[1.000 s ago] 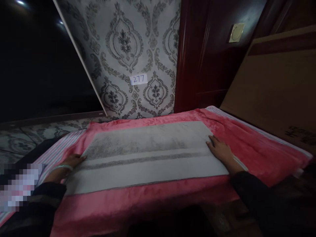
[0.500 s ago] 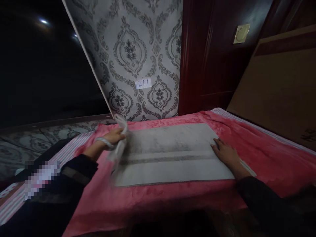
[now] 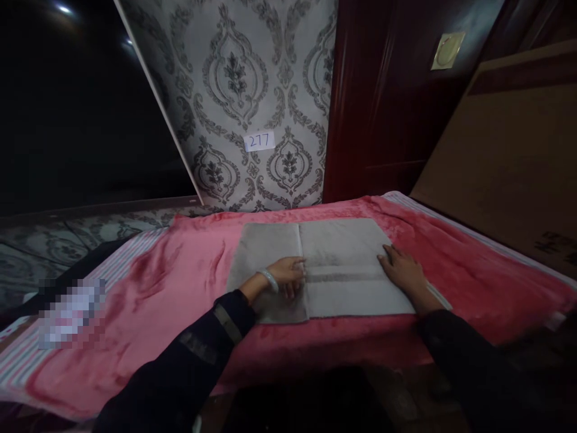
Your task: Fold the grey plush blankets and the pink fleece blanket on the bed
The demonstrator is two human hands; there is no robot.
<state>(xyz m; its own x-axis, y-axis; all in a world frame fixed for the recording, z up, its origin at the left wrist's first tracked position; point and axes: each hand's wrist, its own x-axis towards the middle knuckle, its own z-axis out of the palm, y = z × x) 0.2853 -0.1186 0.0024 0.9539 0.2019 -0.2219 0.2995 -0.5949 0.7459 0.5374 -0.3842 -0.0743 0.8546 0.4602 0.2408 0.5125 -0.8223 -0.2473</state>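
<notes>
A grey towel [image 3: 342, 296] with a darker band across it lies on a pink plush blanket [image 3: 180, 264]. Its left part is folded over as a flap [image 3: 265, 237], whose edge runs from back to front near the towel's middle. My left hand [image 3: 286, 273], with a band on the wrist, is at that edge, its fingertips closed on the cloth; the thumb side is partly in shadow. On the towel's right edge rests my right hand [image 3: 403, 270], fingers apart and laid flat.
A dark screen [image 3: 85, 114] stands at the left. Patterned wallpaper [image 3: 234, 78] bears a paper label [image 3: 259, 141] reading 277. A dark red wooden panel [image 3: 383, 102] and a large cardboard box [image 3: 509, 156] are at the right. Striped cloth [image 3: 126, 258] shows beneath the blanket.
My left hand has carried the towel's left edge rightward, and the raised cloth now lies down as a flap over the towel. My right hand has stayed on the right edge.
</notes>
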